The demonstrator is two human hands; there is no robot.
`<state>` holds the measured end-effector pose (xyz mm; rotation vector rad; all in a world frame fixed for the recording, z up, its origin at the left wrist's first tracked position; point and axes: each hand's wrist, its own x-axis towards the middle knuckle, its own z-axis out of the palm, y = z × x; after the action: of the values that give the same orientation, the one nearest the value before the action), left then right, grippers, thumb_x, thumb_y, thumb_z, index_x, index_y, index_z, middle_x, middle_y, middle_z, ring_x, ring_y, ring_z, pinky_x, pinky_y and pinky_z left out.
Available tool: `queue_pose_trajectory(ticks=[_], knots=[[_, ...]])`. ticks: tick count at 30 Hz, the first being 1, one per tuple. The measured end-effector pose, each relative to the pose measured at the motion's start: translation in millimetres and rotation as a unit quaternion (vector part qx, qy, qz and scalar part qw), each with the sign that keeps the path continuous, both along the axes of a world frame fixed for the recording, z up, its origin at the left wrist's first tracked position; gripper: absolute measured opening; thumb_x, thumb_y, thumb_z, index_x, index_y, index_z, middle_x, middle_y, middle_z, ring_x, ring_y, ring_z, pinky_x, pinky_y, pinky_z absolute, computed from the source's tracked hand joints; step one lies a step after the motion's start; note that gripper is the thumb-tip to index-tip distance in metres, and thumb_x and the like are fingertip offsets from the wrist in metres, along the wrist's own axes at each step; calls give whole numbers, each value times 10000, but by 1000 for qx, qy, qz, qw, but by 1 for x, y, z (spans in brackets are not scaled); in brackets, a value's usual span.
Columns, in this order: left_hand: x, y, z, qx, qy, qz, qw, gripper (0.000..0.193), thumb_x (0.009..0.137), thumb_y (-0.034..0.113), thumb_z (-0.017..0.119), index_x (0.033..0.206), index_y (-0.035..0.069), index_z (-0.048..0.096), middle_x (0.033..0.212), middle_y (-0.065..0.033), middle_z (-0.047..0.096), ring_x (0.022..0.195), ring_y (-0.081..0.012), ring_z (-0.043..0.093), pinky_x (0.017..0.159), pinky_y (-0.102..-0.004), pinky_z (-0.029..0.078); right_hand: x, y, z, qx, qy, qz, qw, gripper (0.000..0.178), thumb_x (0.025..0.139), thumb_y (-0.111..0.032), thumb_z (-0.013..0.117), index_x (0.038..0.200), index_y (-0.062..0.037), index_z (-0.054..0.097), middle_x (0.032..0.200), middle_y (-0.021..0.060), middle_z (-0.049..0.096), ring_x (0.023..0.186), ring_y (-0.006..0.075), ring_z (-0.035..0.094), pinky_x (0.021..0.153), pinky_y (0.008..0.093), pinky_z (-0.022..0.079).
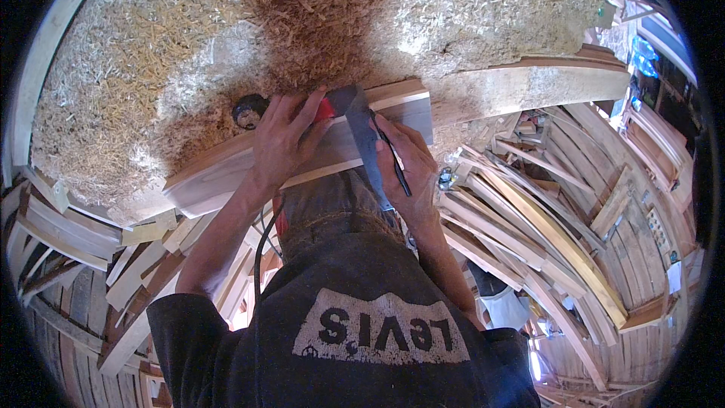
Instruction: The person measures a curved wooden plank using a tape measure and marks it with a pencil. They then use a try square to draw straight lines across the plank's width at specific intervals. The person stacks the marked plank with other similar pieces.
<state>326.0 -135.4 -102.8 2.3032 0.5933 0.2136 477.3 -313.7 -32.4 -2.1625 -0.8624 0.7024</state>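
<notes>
Shavings (174,68) covered the broad surface at the top. Below them stretched the person's dark shirt (249,355) with a pale print, and on the right lay a pile of curved timber (521,219). A long curved plank (529,94) ran off to the upper right. The block (208,181), pale-edged, lay slantwise in front of the person at the edge of the shavings, under both hands. The left hand (291,136) lay over it, fingers stretched toward its far side; whether they gripped anything I could not tell. The right hand (408,162) held a slim dark pen (394,155) narrowly between thumb and fingers. A dark strip (362,136) crossed the block between the hands. Just beyond the left hand sat a round black object (249,112), and by its fingertips showed a red piece (325,110).
</notes>
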Motion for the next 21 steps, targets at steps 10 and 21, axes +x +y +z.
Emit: queue_pose_trajectory(ticks=[10,21], knots=[[1,1,-2,0,-18,-2,1000,571,874,220,832,1406,99,667,1060,-117,643,941,-322,625,800,-435,542,-5,-28,18,-52,31,10,998,287,979,-20,649,1257,12,716,1137,196,772,1088,325,735,941,400,576],[-1,0,-1,-5,-11,-6,1000,622,881,181,827,1465,105,627,1100,-135,666,960,-342,634,840,-457,549,41,21,-2,10,2,38,999,152,956,-50,715,1086,-1,778,981,178,789,910,295,781,817,380,607]])
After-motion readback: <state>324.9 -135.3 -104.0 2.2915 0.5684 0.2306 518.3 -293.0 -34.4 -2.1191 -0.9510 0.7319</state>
